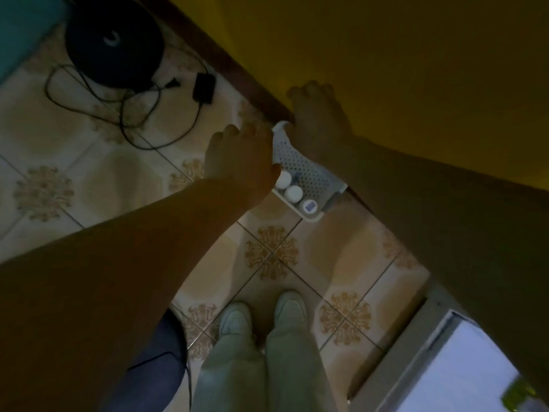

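Note:
A white perforated plastic basket (307,173) is held up in front of the yellow wall (386,55), above the tiled floor. My left hand (240,156) grips its left side, with the thumb on the rim. On the wall side of the basket, my right hand (318,120) holds it, its fingers reaching past the far end. Inside the basket are two white round caps (289,187) and a white container with a blue label (310,206). The hands hide the rest of the basket. The light is dim.
On the patterned floor tiles (273,257) at the upper left lie a black round device (114,40), tangled black cables (130,114) and a black adapter (204,88). A dark skirting board (237,69) runs along the wall. My pale shoes (261,313) are below; a bright panel (463,373) is lower right.

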Motion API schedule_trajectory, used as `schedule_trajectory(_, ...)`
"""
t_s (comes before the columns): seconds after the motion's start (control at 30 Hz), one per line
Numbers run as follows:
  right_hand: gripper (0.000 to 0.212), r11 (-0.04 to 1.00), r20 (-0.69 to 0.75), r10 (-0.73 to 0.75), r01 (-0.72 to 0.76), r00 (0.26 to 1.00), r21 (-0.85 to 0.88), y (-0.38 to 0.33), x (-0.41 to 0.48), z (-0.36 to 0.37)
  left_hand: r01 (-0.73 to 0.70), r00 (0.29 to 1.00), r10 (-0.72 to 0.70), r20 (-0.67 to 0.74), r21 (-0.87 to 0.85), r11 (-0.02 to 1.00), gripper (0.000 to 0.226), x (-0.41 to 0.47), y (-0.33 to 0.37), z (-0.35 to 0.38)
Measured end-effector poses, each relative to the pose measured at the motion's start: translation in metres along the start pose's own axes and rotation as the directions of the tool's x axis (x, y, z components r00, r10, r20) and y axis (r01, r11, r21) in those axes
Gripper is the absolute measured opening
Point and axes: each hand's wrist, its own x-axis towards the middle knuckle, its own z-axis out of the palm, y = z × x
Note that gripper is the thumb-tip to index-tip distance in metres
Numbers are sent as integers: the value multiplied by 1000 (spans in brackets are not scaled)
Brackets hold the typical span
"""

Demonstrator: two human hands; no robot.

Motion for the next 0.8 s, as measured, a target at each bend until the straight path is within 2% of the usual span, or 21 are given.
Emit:
schedule_trajectory(0.13,48,1000,-36,-15,15,999,-20,-16,-11,-105,21,998,-21,-57,0,1000,42,-32,6,-85)
schedule_trajectory(0.4,42,998,-230,18,-31,973,-55,-50,-41,-307,0,988,4,-153,21,1000,46,-96,28,-261)
schedule_trajectory(0.6,44,995,-347,-19,-15,938,-95,-72,-84,-469,-11,952,19,-306,28,1000,43,-144,58,-388)
schedule_trajectory(0.8,46,999,-464,-9,-16,886,-49,-78,-134,-578,9,914,2,-405,23,1000,42,-192,88,-482)
